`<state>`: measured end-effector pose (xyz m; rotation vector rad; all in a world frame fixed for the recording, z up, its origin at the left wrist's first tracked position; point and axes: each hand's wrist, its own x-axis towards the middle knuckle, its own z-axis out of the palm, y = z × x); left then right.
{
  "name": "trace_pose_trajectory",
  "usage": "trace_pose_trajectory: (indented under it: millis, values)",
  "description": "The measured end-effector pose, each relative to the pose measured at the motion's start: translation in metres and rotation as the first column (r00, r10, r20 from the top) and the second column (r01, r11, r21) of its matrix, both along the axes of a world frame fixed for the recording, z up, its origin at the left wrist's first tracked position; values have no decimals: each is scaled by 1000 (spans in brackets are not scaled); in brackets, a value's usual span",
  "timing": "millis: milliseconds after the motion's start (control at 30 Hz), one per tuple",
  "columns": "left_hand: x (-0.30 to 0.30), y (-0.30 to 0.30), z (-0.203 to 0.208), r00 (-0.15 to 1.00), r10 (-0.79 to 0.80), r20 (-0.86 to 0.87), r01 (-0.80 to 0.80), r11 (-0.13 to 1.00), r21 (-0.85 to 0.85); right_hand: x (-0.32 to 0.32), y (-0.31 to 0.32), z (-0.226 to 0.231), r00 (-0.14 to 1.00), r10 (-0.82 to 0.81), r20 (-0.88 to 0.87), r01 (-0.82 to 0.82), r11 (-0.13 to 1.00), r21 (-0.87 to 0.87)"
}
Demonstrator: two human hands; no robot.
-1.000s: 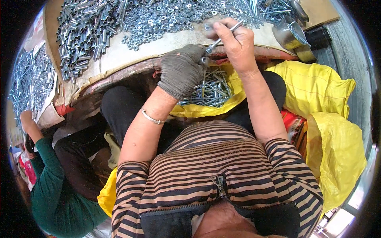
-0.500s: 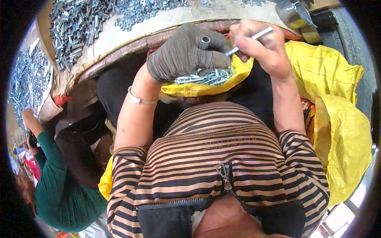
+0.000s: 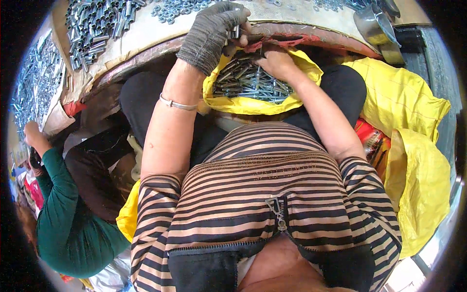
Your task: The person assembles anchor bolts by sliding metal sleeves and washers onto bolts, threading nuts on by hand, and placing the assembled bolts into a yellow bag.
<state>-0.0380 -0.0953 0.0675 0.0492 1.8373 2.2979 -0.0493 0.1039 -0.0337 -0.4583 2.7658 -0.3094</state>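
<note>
My left hand, in a grey knit glove with bare fingertips, is raised at the table's front edge. Its fingers are closed around a short shiny metal sleeve. Lower and to the right, my bare right hand reaches into the mouth of a yellow woven sack between my knees. Long thin metal bolts fill the sack. The fingertips of that hand are hidden against the bolts and the sack's far rim, so whether they grip one does not show.
On the cloth-covered table lie a heap of metal sleeves and scattered nuts. A metal scoop stands at the right edge. More yellow sacks sit at my right. A person in a green sleeve works at my left.
My hands have come apart. The left moved up to the table edge with the sleeve; the right went down into the sack, and the bolt it held no longer shows.
</note>
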Motion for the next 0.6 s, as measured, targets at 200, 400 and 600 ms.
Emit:
trace_pose_trajectory:
  millis: [200,400,600]
  values:
    - [-5,-18,-17,995,-99,-23,101,990,103,24,-29,34,967,249,52,-254,962,101]
    - [-3,-10,2,1000,-18,-1,18,993,118,26,-27,25,834,456,-309,-445,889,112]
    - [-1,-13,2,994,73,82,-95,941,325,62,-34,9,737,649,-187,-639,760,116]
